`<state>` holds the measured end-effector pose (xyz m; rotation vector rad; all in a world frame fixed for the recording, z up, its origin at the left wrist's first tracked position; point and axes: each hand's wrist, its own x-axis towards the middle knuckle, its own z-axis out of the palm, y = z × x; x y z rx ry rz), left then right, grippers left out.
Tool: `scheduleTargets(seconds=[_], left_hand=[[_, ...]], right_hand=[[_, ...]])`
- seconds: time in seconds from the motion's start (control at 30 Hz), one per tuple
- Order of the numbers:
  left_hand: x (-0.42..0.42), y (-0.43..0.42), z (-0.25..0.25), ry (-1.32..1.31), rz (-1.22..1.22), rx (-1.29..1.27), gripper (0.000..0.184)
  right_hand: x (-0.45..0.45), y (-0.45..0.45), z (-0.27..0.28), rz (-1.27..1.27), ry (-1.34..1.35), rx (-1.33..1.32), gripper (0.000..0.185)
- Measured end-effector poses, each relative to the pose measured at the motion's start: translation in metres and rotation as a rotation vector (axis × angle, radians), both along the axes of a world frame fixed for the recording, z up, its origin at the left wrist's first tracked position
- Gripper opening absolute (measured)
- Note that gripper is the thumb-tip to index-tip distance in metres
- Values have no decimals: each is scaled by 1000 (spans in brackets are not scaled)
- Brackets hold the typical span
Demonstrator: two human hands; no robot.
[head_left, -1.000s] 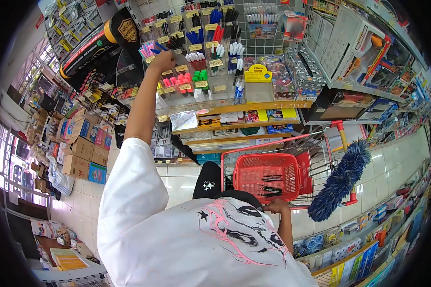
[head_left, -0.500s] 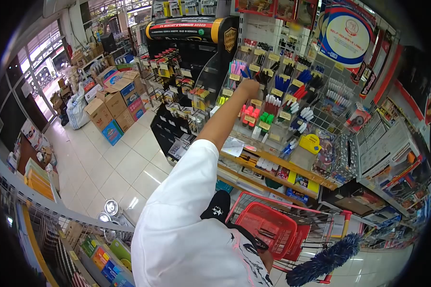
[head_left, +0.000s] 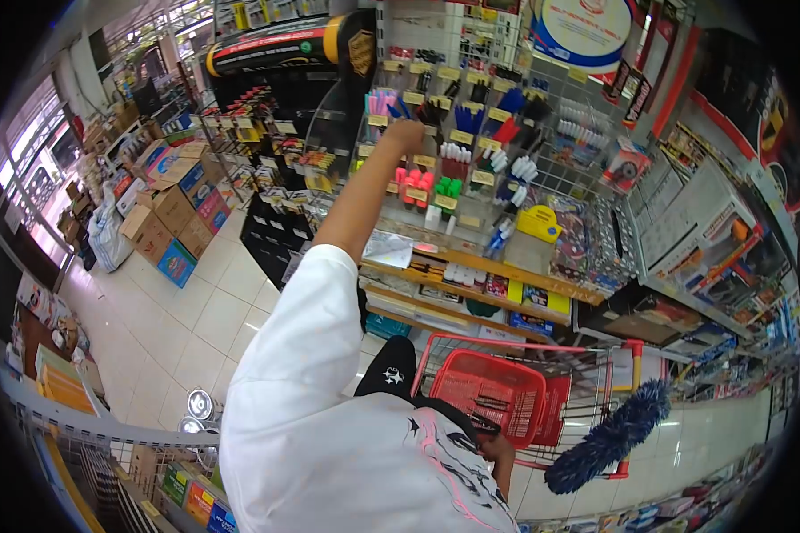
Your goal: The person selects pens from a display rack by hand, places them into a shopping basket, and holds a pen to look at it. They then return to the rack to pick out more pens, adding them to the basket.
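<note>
Left hand (head_left: 406,135) at twelve o'clock, beside blue pens (head_left: 399,109), fingertips hidden, right hand (head_left: 497,447) at five o'clock, fingers unclear, both grips' closure indiscernible

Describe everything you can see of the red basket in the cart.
The red basket looks like plastic: open-topped, with a wide rim and slotted walls. It sits in the shopping cart, slim dark items lying inside. Its near left corner is hidden. The right hand is by its near edge; whether they touch is unclear.
</note>
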<state>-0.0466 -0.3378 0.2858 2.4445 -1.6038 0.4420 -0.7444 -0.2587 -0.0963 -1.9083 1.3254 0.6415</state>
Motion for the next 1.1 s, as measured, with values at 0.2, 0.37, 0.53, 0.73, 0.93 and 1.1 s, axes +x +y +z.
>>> scheduleTargets(seconds=[0.2, 0.37, 0.53, 0.73, 0.93, 1.1], left_hand=[[-18, 5, 6, 7, -13, -15, 28], [-16, 1, 8, 21, -33, 17, 30], [-10, 0, 3, 4, -69, -39, 29], [-9, 3, 10, -1, -74, 29, 31], [-15, 9, 17, -54, -59, 75, 32], [-41, 33, 31, 6, -261, -260, 23]], right_hand=[[2, 0, 16, -21, 93, -9, 54], [-5, -3, 12, -70, 85, 16, 54], [-8, -4, 22, -52, 98, -60, 49], [-9, -7, 21, -60, 155, -31, 55], [-3, -2, 40, -68, 154, -74, 56], [-4, -3, 30, -78, 160, -76, 56]])
